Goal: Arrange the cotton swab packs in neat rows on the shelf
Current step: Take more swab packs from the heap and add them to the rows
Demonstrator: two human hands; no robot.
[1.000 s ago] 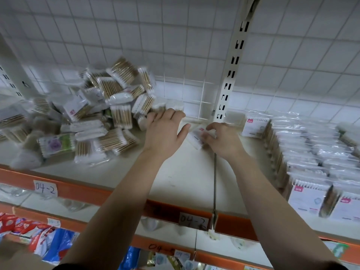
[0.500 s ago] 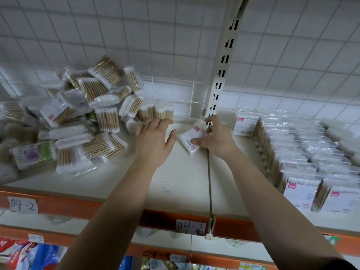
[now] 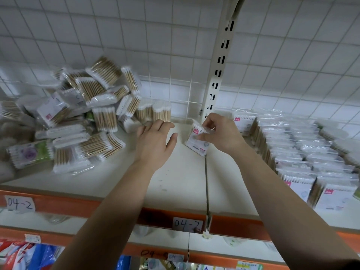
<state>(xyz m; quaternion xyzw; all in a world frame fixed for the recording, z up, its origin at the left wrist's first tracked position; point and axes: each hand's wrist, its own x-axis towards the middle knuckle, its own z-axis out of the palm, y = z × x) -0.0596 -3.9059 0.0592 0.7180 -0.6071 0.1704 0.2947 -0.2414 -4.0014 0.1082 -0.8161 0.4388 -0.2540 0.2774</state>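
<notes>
Cotton swab pack, tilted on the white shelf near its middle seam, is pinched by the right hand. Just left, the left hand hovers with fingers spread. A jumbled heap of packs lies far left; neat rows of packs stand right.

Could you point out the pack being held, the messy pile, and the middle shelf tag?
held pack (image 3: pixel 195 146): head view, on its white printed face.
pile (image 3: pixel 105 118): head view, on an upright pack mid-heap.
tag (image 3: pixel 187 224): head view, on its handwritten middle.
</notes>
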